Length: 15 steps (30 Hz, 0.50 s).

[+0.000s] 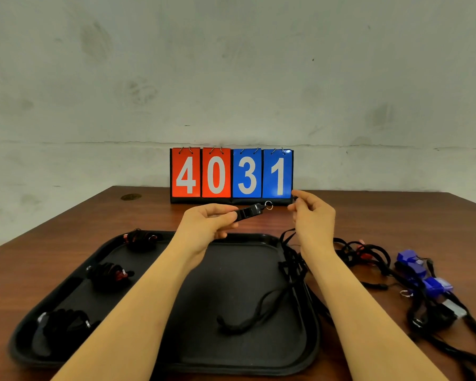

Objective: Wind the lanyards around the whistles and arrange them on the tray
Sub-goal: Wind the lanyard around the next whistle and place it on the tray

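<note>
A black whistle [249,212] is held in the air above the far edge of the tray [261,350], in front of the scoreboard's base, lying nearly level with its small metal ring [269,205] pointing toward three o'clock. The left hand [208,221] grasps its mouthpiece end, thumb and fingers curled round it, palm turned toward the right. The left forearm runs up from the frame's six o'clock edge, crossing over the tray's middle.

The right hand [312,213] is just past the ring at three o'clock from the whistle, fingers curled and fingertips pinched together on the black lanyard [261,312]. From the hand's underside the cord drops to the tray's right rim and ends in a loop lying on the tray floor, toward five o'clock from the whistle. The right forearm comes up from the lower right, over that rim.

Along the tray's left side lie three wound bundles: one at the far corner [141,239], one midway [109,274], one nearest [63,324].

On the brown table [80,224], at four o'clock from the whistle, sits a tangle of black cords [368,255] with blue whistles [411,261] among them. The scoreboard [231,174], at twelve o'clock, reads 4 0 on red cards and 3 1 on blue.
</note>
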Tool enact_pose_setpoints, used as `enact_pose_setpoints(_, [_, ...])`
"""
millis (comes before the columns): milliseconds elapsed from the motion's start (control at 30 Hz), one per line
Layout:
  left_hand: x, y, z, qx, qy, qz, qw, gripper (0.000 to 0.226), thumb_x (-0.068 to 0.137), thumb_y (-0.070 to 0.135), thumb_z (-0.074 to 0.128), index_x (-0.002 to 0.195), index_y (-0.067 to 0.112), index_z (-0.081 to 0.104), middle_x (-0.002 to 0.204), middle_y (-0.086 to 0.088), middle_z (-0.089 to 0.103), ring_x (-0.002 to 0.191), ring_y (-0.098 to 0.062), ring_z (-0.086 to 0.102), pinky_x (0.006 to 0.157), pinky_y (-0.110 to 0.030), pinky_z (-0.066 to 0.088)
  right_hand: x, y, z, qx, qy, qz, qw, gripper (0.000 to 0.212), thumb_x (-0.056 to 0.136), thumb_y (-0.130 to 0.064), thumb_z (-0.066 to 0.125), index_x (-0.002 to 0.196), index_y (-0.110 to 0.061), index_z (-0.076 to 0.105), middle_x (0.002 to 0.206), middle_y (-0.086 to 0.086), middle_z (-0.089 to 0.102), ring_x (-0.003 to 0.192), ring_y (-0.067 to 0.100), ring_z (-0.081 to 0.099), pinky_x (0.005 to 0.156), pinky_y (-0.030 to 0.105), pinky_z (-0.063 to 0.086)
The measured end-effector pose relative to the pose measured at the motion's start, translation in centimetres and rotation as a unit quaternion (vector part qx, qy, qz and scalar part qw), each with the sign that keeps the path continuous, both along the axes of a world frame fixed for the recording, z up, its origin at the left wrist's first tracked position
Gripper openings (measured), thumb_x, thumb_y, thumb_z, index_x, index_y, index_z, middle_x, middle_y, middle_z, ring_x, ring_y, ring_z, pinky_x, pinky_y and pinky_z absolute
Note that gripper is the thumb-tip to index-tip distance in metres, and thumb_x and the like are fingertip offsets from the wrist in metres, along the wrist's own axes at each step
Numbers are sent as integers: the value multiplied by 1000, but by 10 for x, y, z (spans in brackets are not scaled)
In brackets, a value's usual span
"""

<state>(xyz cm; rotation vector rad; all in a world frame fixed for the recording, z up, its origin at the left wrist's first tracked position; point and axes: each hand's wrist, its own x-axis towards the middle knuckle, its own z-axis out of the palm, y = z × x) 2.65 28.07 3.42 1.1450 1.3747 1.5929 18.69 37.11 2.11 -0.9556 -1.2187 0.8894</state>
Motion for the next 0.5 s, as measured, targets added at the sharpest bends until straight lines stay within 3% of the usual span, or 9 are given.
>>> enact_pose_setpoints(67, [-1, 0, 1, 5, -61, -20, 998, 16, 84, 2, 60, 97, 7, 68, 86, -4, 71, 73, -10, 66, 64, -20, 50, -1, -1, -1, 9, -18, 13, 1000, 24, 94, -8, 48, 112, -17, 62, 74, 1, 66, 57, 7, 49, 63, 23, 42])
enact_pose_setpoints(167, [0, -1, 4, 19, -165, -59, 984, 16, 83, 0, 59, 96, 4, 67, 81, -6, 70, 69, -11, 66, 61, -19, 53, -3, -3, -1, 5, -51, 25, 998, 11, 91, -10, 54, 100, -9, 60, 70, 0, 67, 51, 7, 51, 63, 23, 46])
enact_pose_setpoints(267, [2, -1, 4, 31, -221, -79, 972, 17, 82, -2, 59, 97, 3, 66, 80, -8, 70, 68, -13, 67, 60, -20, 55, -7, -6, -2, 30, -164, 32, 985, 7, 87, -15, 62, 87, -11, 67, 72, -3, 69, 56, 6, 56, 62, 20, 45])
enact_pose_setpoints(367, [1, -1, 4, 46, -226, -67, 971, 16, 81, 0, 60, 95, 4, 67, 82, -8, 71, 69, -12, 67, 59, -19, 54, -18, -15, -3, 97, -305, 38, 947, 5, 85, -22, 65, 83, -18, 68, 80, -8, 67, 77, 6, 61, 72, 22, 50])
enact_pose_setpoints(500, [0, -1, 1, 85, -157, 5, 984, 14, 81, 2, 62, 91, 9, 68, 81, -5, 71, 71, -12, 67, 66, -21, 56, -24, -31, 3, 203, -417, 78, 882, 11, 87, -28, 62, 92, -20, 68, 89, -9, 67, 84, 6, 60, 81, 31, 52])
